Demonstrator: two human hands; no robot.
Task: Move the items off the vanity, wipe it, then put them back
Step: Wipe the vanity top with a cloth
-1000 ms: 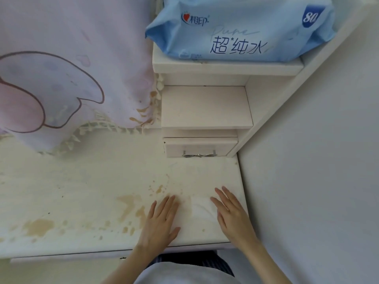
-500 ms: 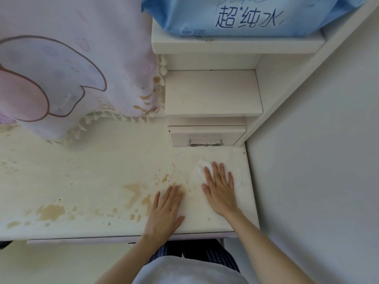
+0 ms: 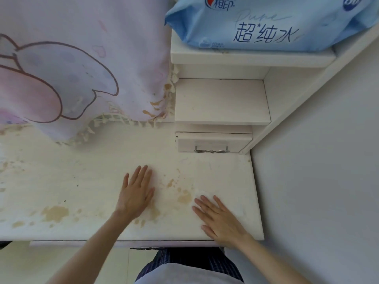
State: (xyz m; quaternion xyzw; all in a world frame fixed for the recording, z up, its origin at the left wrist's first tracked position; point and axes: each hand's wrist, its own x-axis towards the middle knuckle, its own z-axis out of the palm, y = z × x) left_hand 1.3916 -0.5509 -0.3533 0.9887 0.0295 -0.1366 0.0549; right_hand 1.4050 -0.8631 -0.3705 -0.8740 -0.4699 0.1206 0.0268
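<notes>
Both hands, left (image 3: pixel 136 193) and right (image 3: pixel 220 218), grip spread, lie flat on the stained, matte vanity top (image 3: pixel 82 181).

Both hands lie flat on the stained vanity top (image 3: pixel 82 171). The right hand (image 3: pixel 220 219) presses a white wipe (image 3: pixel 200 194); the left hand (image 3: pixel 136 193) rests beside brown stains (image 3: pixel 184 198).

hands: left (image 3: pixel 136 193), right (image 3: pixel 220 219) flat on vanity (image 3: pixel 82 171); wipes pack (image 3: pixel 270 21) on shelf (image 3: pixel 252 58) behind
</notes>
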